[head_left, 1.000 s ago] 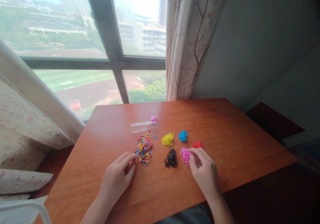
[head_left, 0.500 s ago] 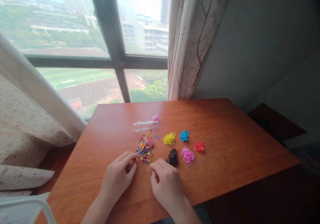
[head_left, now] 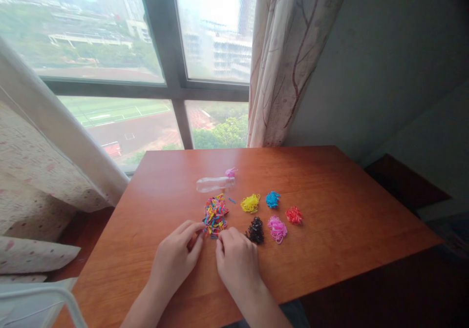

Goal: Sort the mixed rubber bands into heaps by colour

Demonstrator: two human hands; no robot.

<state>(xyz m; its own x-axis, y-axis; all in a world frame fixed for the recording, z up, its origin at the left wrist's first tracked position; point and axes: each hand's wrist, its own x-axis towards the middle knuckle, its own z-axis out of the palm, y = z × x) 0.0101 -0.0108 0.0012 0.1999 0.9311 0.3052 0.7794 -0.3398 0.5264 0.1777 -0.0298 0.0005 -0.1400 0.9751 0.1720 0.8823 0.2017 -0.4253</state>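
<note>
A mixed pile of colourful small rubber bands (head_left: 215,212) lies on the wooden table. My left hand (head_left: 179,252) is at its lower left edge, thumb and forefinger drawn together; whatever is between the tips is too small to make out. At the pile's near edge, my right hand (head_left: 238,257) has its fingers curled into a pinch, with their contents hidden. Sorted heaps lie to the right: yellow bands (head_left: 250,203), blue bands (head_left: 272,199), black bands (head_left: 255,231), pink bands (head_left: 277,229) and red bands (head_left: 294,215). A single blue band (head_left: 232,200) rests beside the mixed pile.
A clear plastic bottle (head_left: 212,184) lies on its side behind the mixed pile, with a pink piece (head_left: 230,173) by its neck. The table (head_left: 330,201) stands against a window, with curtains (head_left: 280,74) on both sides. A white frame (head_left: 54,294) shows at lower left.
My right hand has shifted left, away from the black heap and closer to the mixed pile's near edge. My left hand stays by the pile. The view has shifted slightly.
</note>
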